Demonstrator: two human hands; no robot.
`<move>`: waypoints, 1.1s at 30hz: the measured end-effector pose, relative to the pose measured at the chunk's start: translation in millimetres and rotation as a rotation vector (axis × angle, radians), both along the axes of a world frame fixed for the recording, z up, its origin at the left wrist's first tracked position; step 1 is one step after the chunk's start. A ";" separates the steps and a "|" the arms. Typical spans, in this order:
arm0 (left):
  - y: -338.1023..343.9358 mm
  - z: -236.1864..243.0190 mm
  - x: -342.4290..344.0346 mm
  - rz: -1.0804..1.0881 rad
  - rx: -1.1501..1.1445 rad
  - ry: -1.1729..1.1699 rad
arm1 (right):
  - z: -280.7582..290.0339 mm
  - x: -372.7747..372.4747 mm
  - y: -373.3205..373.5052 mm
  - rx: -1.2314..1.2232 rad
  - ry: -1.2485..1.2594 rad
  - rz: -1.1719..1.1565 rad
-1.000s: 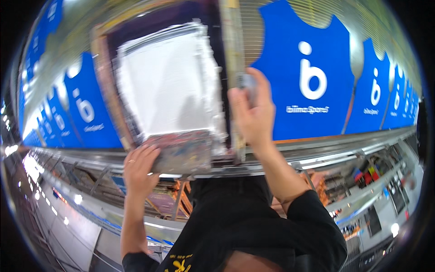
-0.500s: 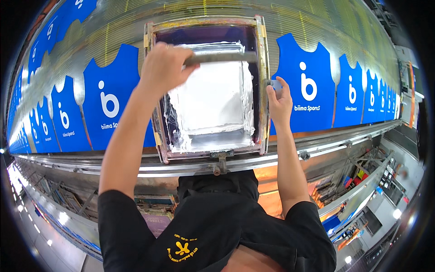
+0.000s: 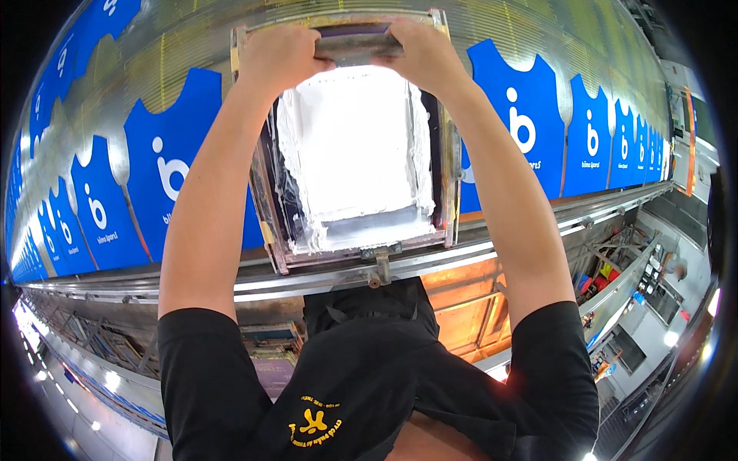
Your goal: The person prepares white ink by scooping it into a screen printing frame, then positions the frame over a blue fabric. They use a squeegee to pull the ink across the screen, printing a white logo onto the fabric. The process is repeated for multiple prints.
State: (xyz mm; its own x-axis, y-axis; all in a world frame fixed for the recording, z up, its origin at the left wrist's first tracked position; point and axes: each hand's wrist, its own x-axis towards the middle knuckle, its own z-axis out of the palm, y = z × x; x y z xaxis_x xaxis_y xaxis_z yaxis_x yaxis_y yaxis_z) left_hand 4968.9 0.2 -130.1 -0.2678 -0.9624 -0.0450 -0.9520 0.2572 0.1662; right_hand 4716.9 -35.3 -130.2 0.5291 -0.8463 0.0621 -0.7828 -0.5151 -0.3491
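Both my hands grip a long squeegee (image 3: 354,48) at the far end of a screen-printing frame (image 3: 450,192). My left hand (image 3: 280,58) is wrapped round its left part, and my right hand (image 3: 419,58) closes over the right part. A short stretch of the squeegee's bar shows between them; its lower edge is hidden. Thick white ink (image 3: 354,146) covers the middle of the screen, with ragged ridges along both sides. Under my forearms, blue cut fabric pieces with white prints lie either side of the frame, one piece (image 3: 177,131) at left and another (image 3: 511,100) at right.
More printed blue pieces (image 3: 96,203) run along the long table in both directions. A metal rail (image 3: 323,286) edges the table's near side, with a clamp (image 3: 377,265) at the frame's near end. Below are shelves holding stored frames (image 3: 269,338).
My right hand has left the grip at the frame's right side and taken hold of the squeegee. My left hand and the squeegee have moved away toward the frame's far end.
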 end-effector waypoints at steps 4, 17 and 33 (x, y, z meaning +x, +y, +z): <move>50.1 3.0 -15.9 0.062 -0.005 0.039 | -25.4 -13.4 37.3 -0.206 -0.072 0.098; 335.6 -8.8 -94.4 0.131 -0.082 0.176 | -9.4 -87.0 305.9 -0.052 -0.164 0.082; 33.9 46.5 -12.8 0.077 0.208 0.025 | 37.8 -17.4 36.5 0.123 -0.052 0.023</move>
State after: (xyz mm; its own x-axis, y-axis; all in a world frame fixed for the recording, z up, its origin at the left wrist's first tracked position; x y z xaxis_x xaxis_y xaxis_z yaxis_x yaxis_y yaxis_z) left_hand 4956.0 34.1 -83.5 -0.1974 -0.9508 -0.2386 -0.9624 0.1417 0.2316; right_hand 4699.5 1.2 -92.4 0.5472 -0.8369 -0.0135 -0.7507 -0.4836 -0.4502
